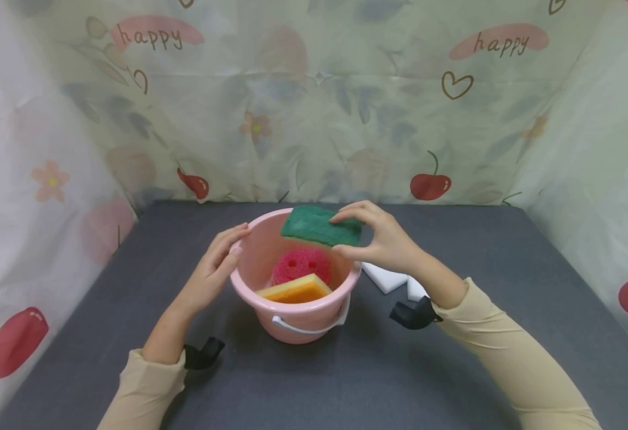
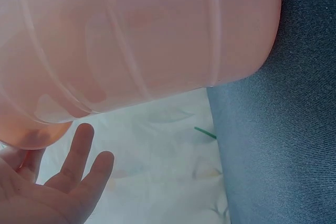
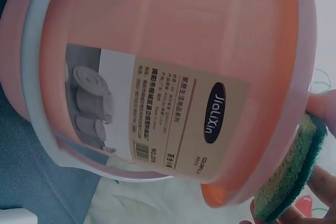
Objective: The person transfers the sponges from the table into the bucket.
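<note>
Head view: green sponge (image 1: 311, 224), oblong, rough face up, paler porous layer beneath; tilted over the mouth of a smooth pink bucket (image 1: 292, 325), pinched between thumb and fingers of the right hand (image 1: 381, 239). Left hand (image 1: 212, 269) at bucket's rim, fingers apart, touching. Inside: round, coarse pink sponge (image 1: 302, 255); yellow-orange sponge (image 1: 298, 291), block-shaped. White pieces (image 1: 385, 278) toward the table's (image 1: 303, 388) right edge.
</note>
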Tool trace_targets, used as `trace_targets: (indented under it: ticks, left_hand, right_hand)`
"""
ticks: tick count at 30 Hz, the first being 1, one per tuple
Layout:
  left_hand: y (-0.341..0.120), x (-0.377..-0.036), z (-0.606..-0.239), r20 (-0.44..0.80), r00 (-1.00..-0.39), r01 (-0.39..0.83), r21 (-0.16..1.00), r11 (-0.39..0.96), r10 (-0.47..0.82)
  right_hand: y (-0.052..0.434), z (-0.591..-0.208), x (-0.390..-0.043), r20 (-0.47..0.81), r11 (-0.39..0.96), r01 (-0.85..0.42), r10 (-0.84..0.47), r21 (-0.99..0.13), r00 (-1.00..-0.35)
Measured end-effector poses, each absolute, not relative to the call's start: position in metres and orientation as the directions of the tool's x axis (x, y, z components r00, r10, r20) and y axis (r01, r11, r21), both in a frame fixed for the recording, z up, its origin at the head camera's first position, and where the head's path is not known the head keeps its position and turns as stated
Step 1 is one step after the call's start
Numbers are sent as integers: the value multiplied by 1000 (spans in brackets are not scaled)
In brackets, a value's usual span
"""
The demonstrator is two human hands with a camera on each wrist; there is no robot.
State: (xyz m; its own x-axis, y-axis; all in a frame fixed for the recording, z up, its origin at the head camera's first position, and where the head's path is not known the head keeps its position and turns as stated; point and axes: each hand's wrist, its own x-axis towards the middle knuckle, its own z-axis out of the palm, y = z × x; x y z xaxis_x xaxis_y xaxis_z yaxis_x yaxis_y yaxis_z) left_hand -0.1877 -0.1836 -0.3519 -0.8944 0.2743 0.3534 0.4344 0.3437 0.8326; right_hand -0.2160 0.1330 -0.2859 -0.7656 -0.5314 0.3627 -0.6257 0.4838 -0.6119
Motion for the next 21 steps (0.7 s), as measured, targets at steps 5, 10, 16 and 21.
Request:
trace_targets:
  ticks: [5,10,16,21]
  left_hand:
    - [-184,-188,-352,352,-894,435,832,345,277]
    - [-183,-187,-351,354,-894,436,825,358,274]
    - [-183,-187,-351,361,-892,441,828,346,273]
    - [-183,-186,-351,352,-895,434,831,348,274]
  right_hand:
    - [130,-287,-217,362,482,-627,-535,-612,-764]
    - [127,-288,-218,357,471,-627,-543,-621,-760]
    - [123,-289,-220,338,470,-618,-551,-630,-763]
    - [121,-291,-221,316,475,-604,-554,-640,-770]
